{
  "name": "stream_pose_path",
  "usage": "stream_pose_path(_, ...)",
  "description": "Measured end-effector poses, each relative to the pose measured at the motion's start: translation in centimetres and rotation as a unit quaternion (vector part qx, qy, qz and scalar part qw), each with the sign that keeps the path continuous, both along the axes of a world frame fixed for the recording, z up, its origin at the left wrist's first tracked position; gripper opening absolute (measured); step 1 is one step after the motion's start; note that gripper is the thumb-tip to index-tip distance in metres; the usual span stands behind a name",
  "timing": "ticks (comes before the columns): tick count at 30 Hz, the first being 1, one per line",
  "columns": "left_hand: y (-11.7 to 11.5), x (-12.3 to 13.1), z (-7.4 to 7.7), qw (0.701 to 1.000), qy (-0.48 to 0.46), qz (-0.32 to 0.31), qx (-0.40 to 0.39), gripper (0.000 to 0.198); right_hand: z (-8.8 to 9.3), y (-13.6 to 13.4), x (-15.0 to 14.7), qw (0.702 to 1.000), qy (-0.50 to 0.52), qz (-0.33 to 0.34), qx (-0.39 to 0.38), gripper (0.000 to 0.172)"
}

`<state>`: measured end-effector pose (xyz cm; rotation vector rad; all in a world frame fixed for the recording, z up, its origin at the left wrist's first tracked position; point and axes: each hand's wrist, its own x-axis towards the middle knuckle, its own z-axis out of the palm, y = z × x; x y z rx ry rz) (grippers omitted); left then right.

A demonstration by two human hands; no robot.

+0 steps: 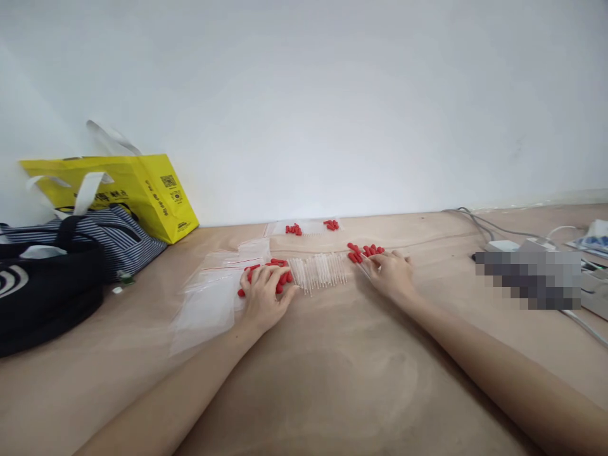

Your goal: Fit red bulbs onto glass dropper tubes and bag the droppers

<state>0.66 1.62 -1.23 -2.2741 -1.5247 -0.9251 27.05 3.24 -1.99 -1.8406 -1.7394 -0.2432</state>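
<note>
My left hand (263, 292) lies with curled fingers over a cluster of small red caps (280, 271) at the left end of a row of thin clear tubes (319, 270). My right hand (390, 272) rests at the row's right end, fingers bent and touching more red caps (363, 251). A clear zip bag with a red seal line (213, 297) lies flat under and left of my left hand. Farther back, a second clear bag (308, 228) holds tubes with red caps. What either hand grips is hidden by the fingers.
A yellow shopping bag (142, 190), a striped bag (114, 237) and a black bag (42, 288) stand at the left by the wall. Grey cables (475, 221), a power strip and a blurred-out device (532, 278) occupy the right side of the wooden table (332, 380).
</note>
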Motion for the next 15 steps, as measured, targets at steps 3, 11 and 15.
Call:
stream_pose_path(3,0.50,-0.43,-0.28,0.999,0.008,0.035,-0.002,0.022,-0.24,0.81,0.97,0.997,0.015,-0.061,-0.052,0.023)
stream_pose_path(11,0.61,-0.51,-0.68,0.998,0.027,0.048,-0.027,0.019,-1.04,1.31,0.75,0.994,0.022,-0.058,-0.093,0.019)
stream_pose_path(15,0.61,-0.48,-0.62,0.995,0.022,0.085,-0.041,0.022,-0.73,1.22,0.14,0.997,0.012,-0.037,-0.062,0.021)
